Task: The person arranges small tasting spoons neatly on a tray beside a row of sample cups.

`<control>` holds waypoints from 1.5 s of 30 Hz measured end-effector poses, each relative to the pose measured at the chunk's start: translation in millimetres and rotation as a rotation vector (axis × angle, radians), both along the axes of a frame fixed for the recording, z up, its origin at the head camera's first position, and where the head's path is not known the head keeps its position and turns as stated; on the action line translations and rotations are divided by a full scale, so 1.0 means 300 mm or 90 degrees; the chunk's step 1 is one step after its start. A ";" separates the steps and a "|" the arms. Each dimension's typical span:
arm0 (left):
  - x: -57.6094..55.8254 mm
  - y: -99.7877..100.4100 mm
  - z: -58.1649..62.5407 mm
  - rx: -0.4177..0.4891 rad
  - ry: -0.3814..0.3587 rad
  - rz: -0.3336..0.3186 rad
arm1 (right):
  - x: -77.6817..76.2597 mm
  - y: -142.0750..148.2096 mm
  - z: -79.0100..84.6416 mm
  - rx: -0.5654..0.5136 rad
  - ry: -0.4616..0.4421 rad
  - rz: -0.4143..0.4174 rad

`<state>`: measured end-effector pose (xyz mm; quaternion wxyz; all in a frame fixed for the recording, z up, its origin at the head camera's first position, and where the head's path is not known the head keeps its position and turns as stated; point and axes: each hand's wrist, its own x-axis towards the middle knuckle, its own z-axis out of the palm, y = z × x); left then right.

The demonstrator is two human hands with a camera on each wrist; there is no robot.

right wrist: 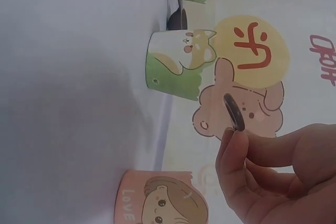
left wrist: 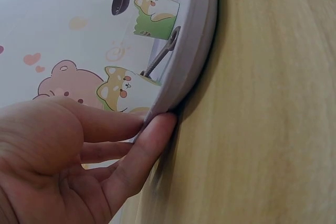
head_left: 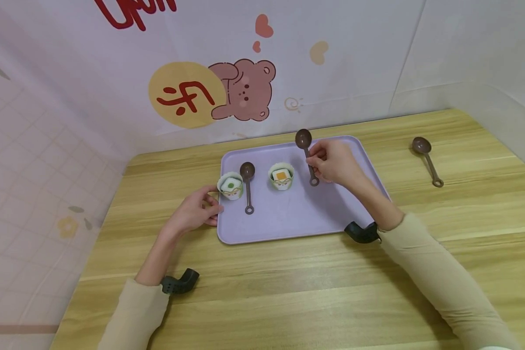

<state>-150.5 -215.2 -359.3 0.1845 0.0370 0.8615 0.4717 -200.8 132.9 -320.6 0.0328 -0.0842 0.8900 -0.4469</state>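
Note:
A lilac tray [head_left: 284, 218] lies on the table, its left rim pinched between the thumb and fingers of my left hand [head_left: 195, 209]. Over the tray's right part, my right hand [head_left: 339, 163] pinches a brown measuring spoon [head_left: 304, 139] by its handle, bowl pointing away. One paper cup [head_left: 232, 187] with a green-marked white piece stands by the tray's left rim, a second brown spoon [head_left: 247, 171] beside it. Mid-tray is another cup [head_left: 282, 177] with an orange-marked white piece. A pink cup [right wrist: 163, 198] shows in the right wrist view; from the head, my right hand mostly hides it.
To the right of the tray, a third brown spoon [head_left: 422, 146] lies on the wooden table [head_left: 280, 291]. Behind the table rises a white wall covering [head_left: 354, 73] printed with a bear and hearts.

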 end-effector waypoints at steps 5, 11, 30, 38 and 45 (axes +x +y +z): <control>0.001 0.001 -0.001 0.002 0.002 -0.004 | 0.002 -0.012 -0.013 0.040 0.027 0.002; -0.001 0.001 -0.005 0.001 0.003 -0.006 | 0.002 -0.025 -0.022 0.049 0.031 0.013; 0.001 -0.002 -0.002 0.001 0.009 -0.010 | 0.001 -0.053 -0.042 0.119 -0.010 0.021; 0.002 -0.002 -0.004 0.000 0.009 -0.009 | 0.006 -0.071 -0.053 0.090 -0.037 0.044; 0.002 -0.003 -0.002 0.002 0.006 -0.009 | 0.004 -0.077 -0.067 0.114 -0.048 0.046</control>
